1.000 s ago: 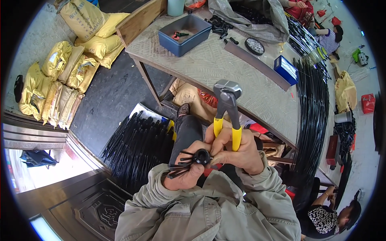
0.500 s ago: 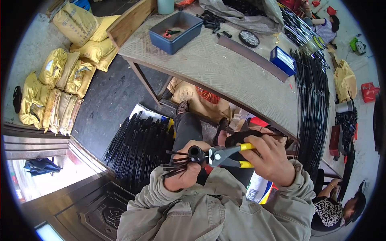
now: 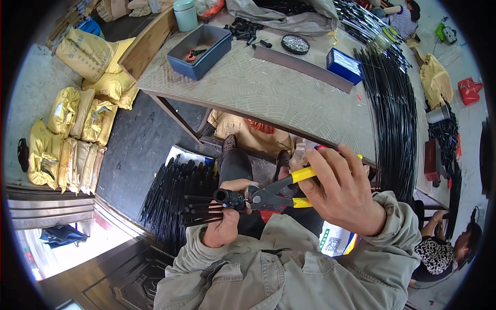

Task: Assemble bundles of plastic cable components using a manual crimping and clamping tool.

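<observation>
Left hand: fingers grasping black tubular fitting, thin rods projecting left. Right hand: fingers wrapped round yellow-handled pincers, head at fitting's right side. Advisable: brace fitting firmly, align bite squarely, keep left thumb clear.

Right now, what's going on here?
A person is working with both hands over their lap, beside a table. The left hand holds a black tubular piece, with thin black rods sticking out to its left. The right hand holds yellow-handled pincers, their head at the piece's right side; whether they bite on anything is too small to tell. A bundle of black rods stands on the floor to the left.
</observation>
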### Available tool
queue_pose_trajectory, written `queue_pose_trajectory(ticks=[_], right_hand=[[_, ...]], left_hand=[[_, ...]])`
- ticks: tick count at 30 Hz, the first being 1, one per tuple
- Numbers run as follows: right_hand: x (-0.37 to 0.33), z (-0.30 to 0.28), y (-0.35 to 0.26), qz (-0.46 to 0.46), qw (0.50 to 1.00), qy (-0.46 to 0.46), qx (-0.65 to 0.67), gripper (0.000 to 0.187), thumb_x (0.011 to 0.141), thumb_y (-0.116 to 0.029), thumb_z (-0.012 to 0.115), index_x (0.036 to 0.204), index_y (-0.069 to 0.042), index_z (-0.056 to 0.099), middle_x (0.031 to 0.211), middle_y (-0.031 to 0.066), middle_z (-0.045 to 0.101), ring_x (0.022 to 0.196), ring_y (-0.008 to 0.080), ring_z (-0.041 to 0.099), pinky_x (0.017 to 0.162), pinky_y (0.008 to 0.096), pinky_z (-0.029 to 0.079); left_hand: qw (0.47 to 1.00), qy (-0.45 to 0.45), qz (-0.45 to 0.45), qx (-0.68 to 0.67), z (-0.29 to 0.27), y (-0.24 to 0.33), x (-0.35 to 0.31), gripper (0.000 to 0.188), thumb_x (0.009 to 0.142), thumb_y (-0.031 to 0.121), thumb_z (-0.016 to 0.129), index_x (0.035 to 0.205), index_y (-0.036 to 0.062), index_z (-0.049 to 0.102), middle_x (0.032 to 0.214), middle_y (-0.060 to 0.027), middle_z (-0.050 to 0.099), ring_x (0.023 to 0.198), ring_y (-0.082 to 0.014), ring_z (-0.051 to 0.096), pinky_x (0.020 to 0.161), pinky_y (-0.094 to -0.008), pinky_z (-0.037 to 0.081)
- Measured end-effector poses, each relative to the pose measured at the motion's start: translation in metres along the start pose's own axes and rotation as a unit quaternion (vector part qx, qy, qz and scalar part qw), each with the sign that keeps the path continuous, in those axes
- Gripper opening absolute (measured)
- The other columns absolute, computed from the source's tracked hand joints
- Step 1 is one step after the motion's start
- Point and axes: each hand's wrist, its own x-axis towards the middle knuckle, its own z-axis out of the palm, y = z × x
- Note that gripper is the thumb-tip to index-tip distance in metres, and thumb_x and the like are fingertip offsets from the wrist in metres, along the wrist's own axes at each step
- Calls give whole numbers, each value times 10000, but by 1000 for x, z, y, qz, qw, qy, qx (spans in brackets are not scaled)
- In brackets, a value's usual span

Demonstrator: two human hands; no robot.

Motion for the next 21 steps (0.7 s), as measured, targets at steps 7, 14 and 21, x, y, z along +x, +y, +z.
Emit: queue_pose_trajectory(ticks=[7,14,21], right_hand=[[-3,-7,13,-79,984,-139,78,243,759,-181,540,954,-42,574,1004,132,508,828,273,548,736,400,446],[-5,22,6,-55,939,-59,334,220,747,-80,563,953,-27,507,917,118,493,818,310,544,686,372,436],[5,12,40,-57,647,-353,673,256,811,-7,515,1050,-4,421,1033,153,462,868,324,522,703,370,423]], left_hand=[[992,24,6,126,11,9,-1,725,845,633,342,1141,-21,451,848,-57,511,619,-89,471,571,-235,407],[998,-3,-32,58,0,3,0,734,841,634,362,1150,-21,480,863,-66,524,649,-85,480,591,-233,399],[991,-125,-28,-39,-11,-5,2,723,842,637,374,1108,-22,507,791,-46,503,648,-89,471,611,-230,379]])
